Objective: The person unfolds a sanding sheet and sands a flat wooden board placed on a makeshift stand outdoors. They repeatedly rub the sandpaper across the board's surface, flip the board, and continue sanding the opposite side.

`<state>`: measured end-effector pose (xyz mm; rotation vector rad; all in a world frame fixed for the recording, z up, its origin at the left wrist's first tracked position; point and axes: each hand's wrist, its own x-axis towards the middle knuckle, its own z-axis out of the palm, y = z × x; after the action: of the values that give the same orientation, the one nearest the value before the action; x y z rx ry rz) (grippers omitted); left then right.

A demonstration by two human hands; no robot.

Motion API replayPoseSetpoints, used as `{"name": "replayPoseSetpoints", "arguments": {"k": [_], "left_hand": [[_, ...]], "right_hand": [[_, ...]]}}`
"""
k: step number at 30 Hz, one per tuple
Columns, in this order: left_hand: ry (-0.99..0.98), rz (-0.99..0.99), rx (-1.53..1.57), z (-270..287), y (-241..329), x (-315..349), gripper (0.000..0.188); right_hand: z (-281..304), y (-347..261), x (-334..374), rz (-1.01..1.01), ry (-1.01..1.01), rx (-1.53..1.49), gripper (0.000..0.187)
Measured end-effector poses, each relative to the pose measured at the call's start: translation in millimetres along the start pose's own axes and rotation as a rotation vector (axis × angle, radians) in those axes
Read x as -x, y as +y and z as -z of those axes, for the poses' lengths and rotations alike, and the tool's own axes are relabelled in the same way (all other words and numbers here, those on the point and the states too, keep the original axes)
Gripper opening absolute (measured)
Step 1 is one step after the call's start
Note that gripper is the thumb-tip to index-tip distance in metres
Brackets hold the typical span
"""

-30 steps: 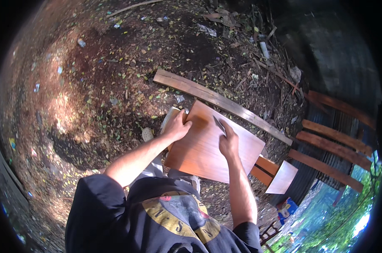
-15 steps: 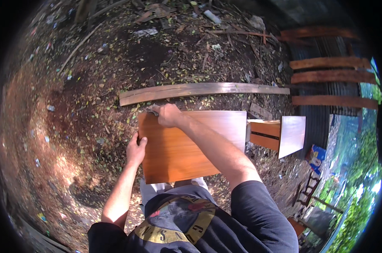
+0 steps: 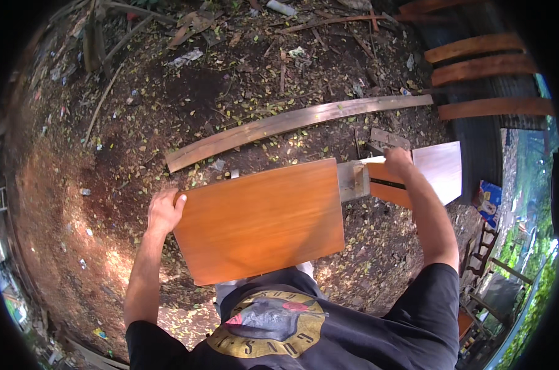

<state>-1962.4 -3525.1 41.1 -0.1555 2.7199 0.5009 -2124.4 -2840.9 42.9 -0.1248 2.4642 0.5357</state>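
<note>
A rectangular orange-brown wooden panel (image 3: 261, 219) lies tilted in front of me, above my legs. My left hand (image 3: 163, 211) grips its far left corner, the thumb on the top face and the fingers along the edge. Off to the right, my right hand (image 3: 398, 162) is closed over the far edge of a drawer (image 3: 390, 192) with orange sides, a dark rail and a pale, shiny front. What its fingers hold is hidden. Under the panel's right end, a grey board (image 3: 354, 182) shows between panel and drawer.
Beyond the panel a long wooden plank (image 3: 298, 120) lies on leaf-strewn dirt. Several reddish-brown boards (image 3: 483, 69) rest on dark corrugated sheeting at the far right. A blue bag (image 3: 488, 202) and a dark wooden frame (image 3: 480, 250) stand at right.
My right hand has left the panel's far left corner and moved right to the drawer. The panel has tilted and shifted left with my left hand. The view has turned slightly.
</note>
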Motion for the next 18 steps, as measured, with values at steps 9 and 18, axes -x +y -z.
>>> {"name": "replayPoseSetpoints", "arguments": {"k": [9, 18], "left_hand": [[-0.459, -0.042, -0.166, -7.5, 156.9, -40.4, 0.067], [-0.495, -0.279, 0.046, -83.3, 316.0, -87.2, 0.067]], "right_hand": [[-99.3, -13.4, 65.8, -0.013, 0.248, -0.833, 0.046], [-77.4, -65.0, 105.6, -0.113, 0.082, -1.076, 0.053]]}}
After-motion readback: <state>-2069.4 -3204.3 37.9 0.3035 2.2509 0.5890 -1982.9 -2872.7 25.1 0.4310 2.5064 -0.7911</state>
